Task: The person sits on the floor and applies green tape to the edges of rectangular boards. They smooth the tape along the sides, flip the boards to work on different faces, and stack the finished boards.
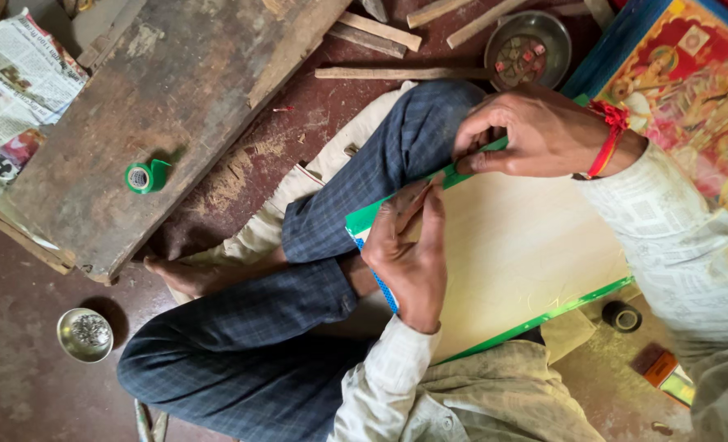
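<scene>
1. A pale board is held across the lap, green tape being laid along its upper edge.
2. The tape is pinched by the right hand's fingers; the left hand's fingers are pressed flat on it.
3. Wrinkles are best avoided by keeping the strip taut and smoothing it outward.
4. A green tape roll lies on the wooden plank; a folded newspaper lies by the floor's far left edge.

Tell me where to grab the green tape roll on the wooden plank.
Grip the green tape roll across its round outer rim, coming straight down from above. It lies flat on the wooden plank, hole upward, with bare wood around it; a loose tail sticks out on its right.
</scene>
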